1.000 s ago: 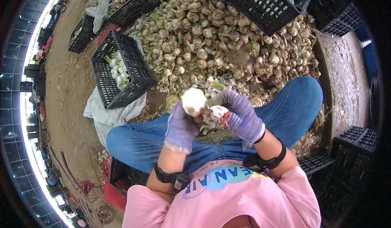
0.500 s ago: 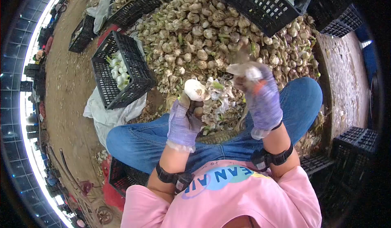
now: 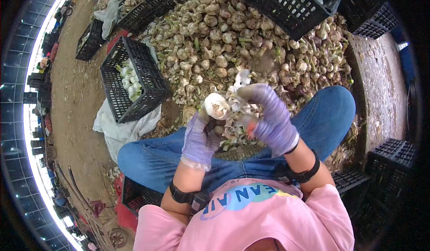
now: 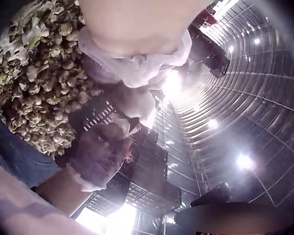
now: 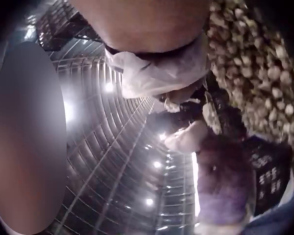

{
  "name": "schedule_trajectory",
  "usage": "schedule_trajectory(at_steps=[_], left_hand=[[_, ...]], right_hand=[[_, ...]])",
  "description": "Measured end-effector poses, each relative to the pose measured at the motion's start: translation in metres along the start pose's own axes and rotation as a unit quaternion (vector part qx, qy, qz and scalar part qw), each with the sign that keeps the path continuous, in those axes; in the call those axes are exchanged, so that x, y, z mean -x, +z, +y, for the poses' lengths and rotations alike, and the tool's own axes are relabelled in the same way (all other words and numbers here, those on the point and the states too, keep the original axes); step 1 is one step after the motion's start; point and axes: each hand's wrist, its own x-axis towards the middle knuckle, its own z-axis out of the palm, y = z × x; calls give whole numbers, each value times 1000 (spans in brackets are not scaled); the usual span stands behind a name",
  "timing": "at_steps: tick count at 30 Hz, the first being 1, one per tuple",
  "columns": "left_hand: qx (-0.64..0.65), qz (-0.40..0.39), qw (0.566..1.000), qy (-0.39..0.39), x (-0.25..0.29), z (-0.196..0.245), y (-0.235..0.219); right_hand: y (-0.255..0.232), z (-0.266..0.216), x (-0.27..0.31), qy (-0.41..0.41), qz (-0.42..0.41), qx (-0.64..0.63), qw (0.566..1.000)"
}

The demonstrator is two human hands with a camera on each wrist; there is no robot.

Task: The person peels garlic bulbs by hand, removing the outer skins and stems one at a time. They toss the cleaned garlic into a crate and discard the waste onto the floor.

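Observation:
A white garlic bulb (image 3: pixel 217 106), partly stripped and showing a brownish patch, is held upright in my left hand (image 3: pixel 200 137), between thumb and fingers. The left hand wears a purple knitted glove with a clear cuff. To its right, my gloved right hand (image 3: pixel 271 119) is blurred, its fingers arched and its thumb apart from them. An orange band (image 3: pixel 251 128) shows by that thumb. A white piece of peel (image 3: pixel 242 78) lies just past the right fingertips in the head view. In the right wrist view the bulb (image 5: pixel 187 138) appears beyond the right cuff.
A large heap of unpeeled garlic (image 3: pixel 215 36) spreads in front, with loose skins (image 3: pixel 237 132) between the knees. At left a black crate (image 3: pixel 154 78) holds cleaned white bulbs (image 3: pixel 131 83). Another black crate (image 3: pixel 286 9) stands over the heap; stacked crates (image 3: pixel 387 161) are at right.
My right hand swung away to the right with peel, then came back toward the bulb. The left hand keeps its hold; the bulb has turned and shows a barer, brownish face.

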Motion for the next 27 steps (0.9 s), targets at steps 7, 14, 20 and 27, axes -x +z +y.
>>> schedule_trajectory(at_steps=[7,14,20,27], left_hand=[[-178,14,980,87,8,-3,8],[-102,24,991,80,6,2,12],[-77,26,996,41,6,1,14],[-284,41,954,83,9,2,-1]], right_hand=[[-2,5,2,-76,-6,11,997],[-3,-1,2,5,16,-8,1000],[14,-1,6,-135,0,284,949],[6,14,6,-67,-50,373,924]])
